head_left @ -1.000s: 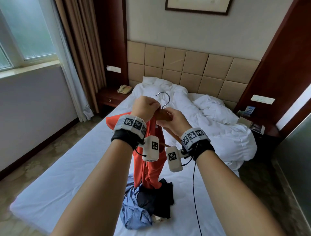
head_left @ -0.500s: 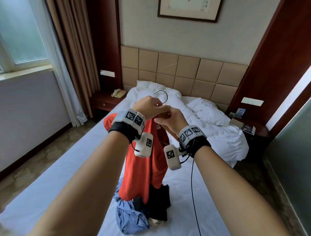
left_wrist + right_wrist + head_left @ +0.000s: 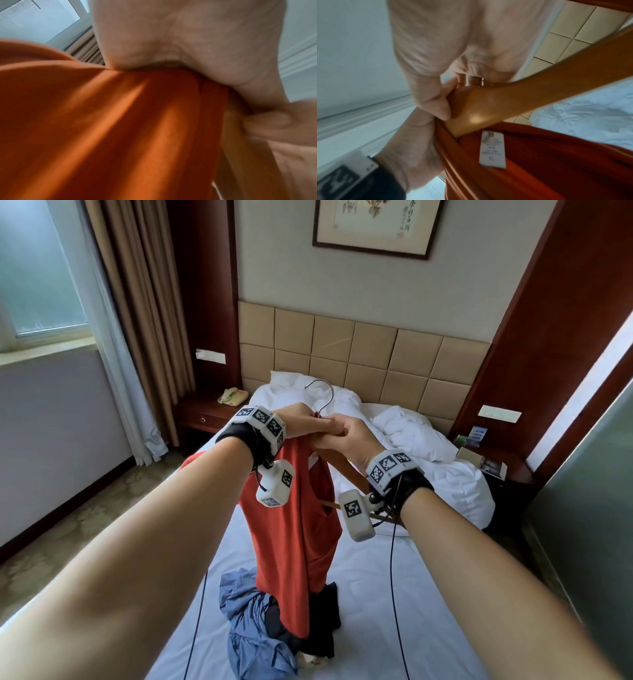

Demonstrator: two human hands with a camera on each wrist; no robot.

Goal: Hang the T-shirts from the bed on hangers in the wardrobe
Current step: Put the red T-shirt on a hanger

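Both my hands are raised over the bed, close together. My right hand (image 3: 337, 436) grips the wooden hanger (image 3: 342, 463) at its neck, just under the metal hook (image 3: 322, 395); the wood (image 3: 522, 94) shows in the right wrist view. My left hand (image 3: 308, 422) grips the collar of the orange T-shirt (image 3: 291, 525), which hangs down from the hanger's left arm with its hem touching the pile. Its white label (image 3: 492, 148) shows inside the collar. Orange cloth (image 3: 120, 128) fills the left wrist view. A blue garment (image 3: 253, 631) and a black one (image 3: 325, 628) lie crumpled on the bed.
The white sheet (image 3: 376, 594) spreads below, with a rumpled duvet (image 3: 428, 446) near the padded headboard (image 3: 370, 350). A nightstand with a phone (image 3: 234, 397) stands at the left and another nightstand (image 3: 493, 467) at the right. Curtains (image 3: 144, 320) hang left; a glass panel (image 3: 589, 525) is right.
Both hands have risen with the hanger, and the orange T-shirt has lifted and hangs longer and flatter. The head view has tilted up.
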